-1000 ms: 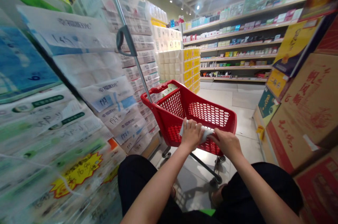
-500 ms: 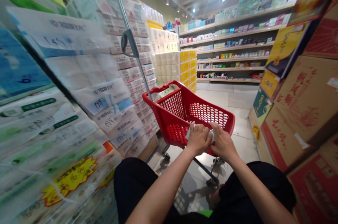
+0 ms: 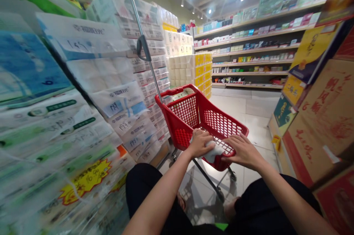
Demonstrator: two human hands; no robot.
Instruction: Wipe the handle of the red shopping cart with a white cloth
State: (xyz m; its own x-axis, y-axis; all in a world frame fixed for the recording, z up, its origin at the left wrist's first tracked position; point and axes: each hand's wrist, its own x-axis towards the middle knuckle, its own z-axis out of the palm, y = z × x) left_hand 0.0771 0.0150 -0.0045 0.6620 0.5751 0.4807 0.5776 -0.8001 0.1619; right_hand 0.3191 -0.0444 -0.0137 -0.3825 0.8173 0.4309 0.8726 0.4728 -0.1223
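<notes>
A red plastic shopping cart stands on the floor in front of my knees, its lattice basket showing nothing inside. On the rim nearest me, my left hand presses a crumpled white cloth against the plastic, fingers curled over the edge. My right hand grips the basket's right corner, fingers over the rim and thumb on the outer side. A gap with part of the cloth lies between the two hands. From the cart's left side rises a metal pole with a grey loop.
Stacked tissue packs wall in the left side, close to the cart. Cardboard cartons are piled on the right. Product shelves line the back beyond pale floor tiles. My dark-clothed knees flank the cart's near end.
My hands have moved apart along the rim, the left leftward with the cloth and the right to the corner. More cloth shows between them. The cart has turned slightly.
</notes>
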